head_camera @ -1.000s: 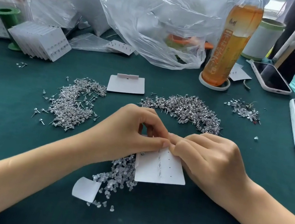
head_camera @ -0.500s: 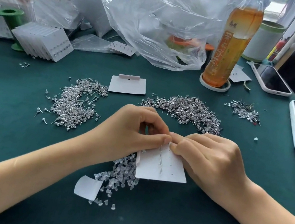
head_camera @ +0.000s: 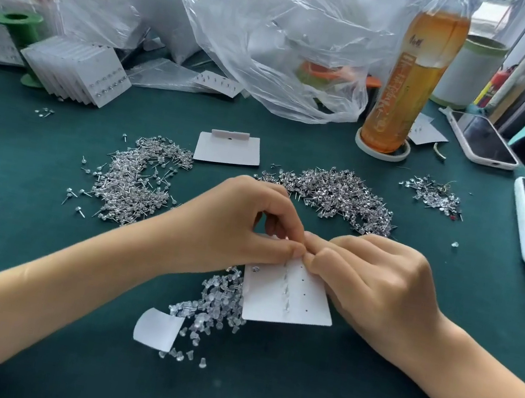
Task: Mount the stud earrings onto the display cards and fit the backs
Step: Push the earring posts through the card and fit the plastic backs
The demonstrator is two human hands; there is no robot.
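Here, my left hand (head_camera: 232, 225) and my right hand (head_camera: 375, 287) meet fingertip to fingertip at the far edge of the white rectangular display card (head_camera: 287, 293), and both grips are clamped on that edge. What tiny piece sits between my right finger and thumb I cannot tell. The card lies tilted on the dark green table (head_camera: 3, 242), its near end resting beside the heap of clear plastic earring backs (head_camera: 216, 302).

I count one column of posts with backs down the card's middle and three open holes to the right of it. Two large heaps of silver stud earrings lie beyond my hands, one far left (head_camera: 139, 181), one far right (head_camera: 337, 197), with a third small scatter (head_camera: 435, 196) further right. One blank white card (head_camera: 227, 149) lies between the heaps, and a fanned stack of filled cards (head_camera: 77, 70) stands far left.

The orange drink bottle (head_camera: 414, 71) bears writing that is too small to read.
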